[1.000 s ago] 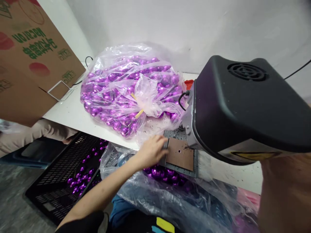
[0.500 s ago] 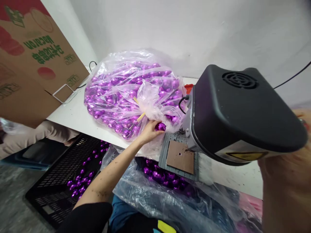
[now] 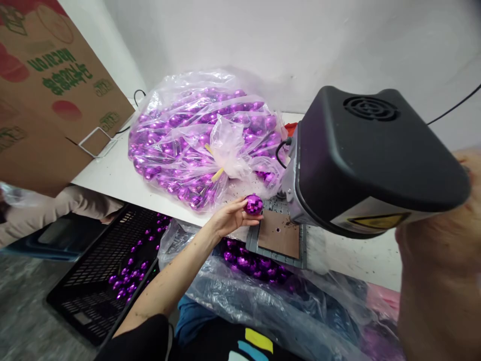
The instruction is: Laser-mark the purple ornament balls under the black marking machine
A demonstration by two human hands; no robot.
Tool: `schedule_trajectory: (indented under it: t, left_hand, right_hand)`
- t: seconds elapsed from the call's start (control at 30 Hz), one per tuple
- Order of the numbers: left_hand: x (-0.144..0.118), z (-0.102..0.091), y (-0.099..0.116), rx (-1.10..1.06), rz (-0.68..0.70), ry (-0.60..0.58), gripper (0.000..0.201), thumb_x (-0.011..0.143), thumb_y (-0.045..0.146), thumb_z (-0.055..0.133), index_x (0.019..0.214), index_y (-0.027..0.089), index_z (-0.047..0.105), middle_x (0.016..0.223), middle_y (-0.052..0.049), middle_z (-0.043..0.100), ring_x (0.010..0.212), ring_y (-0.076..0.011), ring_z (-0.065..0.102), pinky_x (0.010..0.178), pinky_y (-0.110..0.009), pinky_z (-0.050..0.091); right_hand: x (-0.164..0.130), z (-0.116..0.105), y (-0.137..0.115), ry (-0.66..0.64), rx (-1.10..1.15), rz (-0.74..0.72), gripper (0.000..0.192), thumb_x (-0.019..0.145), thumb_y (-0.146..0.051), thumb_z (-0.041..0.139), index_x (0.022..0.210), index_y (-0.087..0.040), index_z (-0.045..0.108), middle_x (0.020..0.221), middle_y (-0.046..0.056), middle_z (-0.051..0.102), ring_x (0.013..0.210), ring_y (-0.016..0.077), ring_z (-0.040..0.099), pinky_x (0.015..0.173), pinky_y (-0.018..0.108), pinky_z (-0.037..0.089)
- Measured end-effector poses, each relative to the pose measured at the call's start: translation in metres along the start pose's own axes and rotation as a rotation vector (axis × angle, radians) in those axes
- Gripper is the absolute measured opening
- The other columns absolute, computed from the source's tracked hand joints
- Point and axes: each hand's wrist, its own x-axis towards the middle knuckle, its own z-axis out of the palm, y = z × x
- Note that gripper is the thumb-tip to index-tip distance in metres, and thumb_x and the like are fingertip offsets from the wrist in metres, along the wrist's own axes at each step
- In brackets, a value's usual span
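Note:
My left hand [image 3: 238, 215] holds a shiny purple mirror-ball ornament [image 3: 254, 204] between thumb and fingers, its small cap pointing up. The ball is over the left edge of a grey base plate [image 3: 252, 241], which bears a brown square board [image 3: 280, 233] with a small hole. To the right stands a black machine head [image 3: 379, 160] with a round vent and a yellow warning label. My right hand [image 3: 471, 170] is at the far right beside this head, its fingers hidden. Behind my left hand lies a tied clear bag [image 3: 225, 145] full of purple balls.
Purple balls [image 3: 244, 260] lie in clear plastic [image 3: 240, 296] over my lap. Lower left, a black crate [image 3: 71, 301] holds more balls. A printed carton [image 3: 56, 110] stands at the left, with a person's leg [image 3: 60, 210] below it. A white wall [image 3: 233, 35] backs the table.
My left hand has moved slightly right and down with the ball, from beside the bag's knot to the plate's edge. The ball and its cap show more fully.

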Motion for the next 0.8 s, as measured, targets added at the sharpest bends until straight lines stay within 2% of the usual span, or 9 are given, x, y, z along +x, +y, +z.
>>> schedule_trajectory:
  t: [0.1,0.2,0.33,0.43,0.53,0.6,0.7,0.8]
  left_hand:
    - [-0.005,0.004,-0.004,0.040,0.055,-0.005,0.046,0.087,0.042,0.071,0.126,0.022,0.061,0.106,-0.007,0.072,0.085,-0.0204,0.074,0.074,-0.031,0.055]
    - [-0.011,0.012,-0.008,0.192,0.112,0.024,0.052,0.086,0.052,0.071,0.127,0.021,0.060,0.100,-0.006,0.070,0.073,-0.0136,0.067,0.061,-0.023,0.049]
    - [-0.018,0.021,-0.013,0.404,0.029,0.030,0.053,0.084,0.059,0.070,0.116,0.019,0.056,0.087,-0.003,0.067,0.067,-0.0164,0.068,0.057,-0.026,0.051]
    - [-0.019,0.022,-0.017,0.450,0.022,0.004,0.047,0.084,0.052,0.072,0.116,0.021,0.057,0.095,-0.003,0.065,0.078,-0.0173,0.069,0.064,-0.027,0.052]
    - [-0.018,0.022,-0.022,0.531,0.110,0.049,0.040,0.090,0.045,0.067,0.123,0.024,0.061,0.114,-0.004,0.064,0.096,-0.0159,0.063,0.073,-0.023,0.048]
    - [-0.017,0.023,-0.025,0.596,0.156,0.076,0.040,0.093,0.047,0.062,0.127,0.025,0.061,0.119,-0.004,0.065,0.104,-0.0180,0.060,0.078,-0.025,0.047]
    - [-0.015,0.028,-0.030,0.673,0.204,0.101,0.052,0.085,0.043,0.073,0.129,0.021,0.058,0.117,-0.006,0.067,0.111,-0.0226,0.060,0.091,-0.031,0.047]
    - [-0.011,0.032,-0.036,0.755,0.245,0.146,0.058,0.075,0.039,0.083,0.123,0.016,0.060,0.112,-0.008,0.069,0.105,-0.0230,0.062,0.092,-0.034,0.048]
  right_hand:
    - [0.001,0.002,-0.004,0.026,0.063,-0.025,0.033,0.089,-0.043,0.059,0.077,-0.012,0.058,0.064,-0.002,0.043,0.062,0.0019,0.037,0.063,0.021,0.031]
    - [0.001,0.003,-0.012,0.000,0.099,0.012,0.033,0.090,-0.043,0.058,0.078,-0.012,0.057,0.060,-0.002,0.043,0.059,0.0016,0.040,0.061,0.020,0.032]
    - [0.000,0.003,-0.022,-0.022,0.141,0.022,0.039,0.090,-0.047,0.058,0.078,-0.010,0.057,0.060,-0.001,0.042,0.060,0.0007,0.038,0.057,0.015,0.031]
    - [0.000,0.004,-0.026,-0.033,0.150,0.031,0.046,0.090,-0.054,0.057,0.078,-0.010,0.057,0.059,-0.001,0.043,0.058,0.0005,0.037,0.055,0.015,0.029]
    - [0.001,0.005,-0.028,-0.044,0.162,0.035,0.054,0.088,-0.064,0.054,0.079,-0.011,0.057,0.059,-0.001,0.043,0.056,0.0012,0.039,0.052,0.015,0.028]
    - [0.002,0.005,-0.028,-0.044,0.165,0.028,0.057,0.087,-0.067,0.054,0.078,-0.011,0.056,0.058,-0.001,0.043,0.055,0.0013,0.039,0.051,0.015,0.027]
    - [0.004,0.005,-0.029,-0.048,0.158,0.019,0.061,0.086,-0.071,0.052,0.076,-0.011,0.054,0.058,-0.002,0.042,0.054,0.0009,0.038,0.051,0.015,0.026]
    - [0.004,0.004,-0.029,-0.050,0.167,0.019,0.062,0.086,-0.071,0.053,0.077,-0.010,0.055,0.059,-0.002,0.041,0.056,0.0006,0.037,0.051,0.015,0.027]
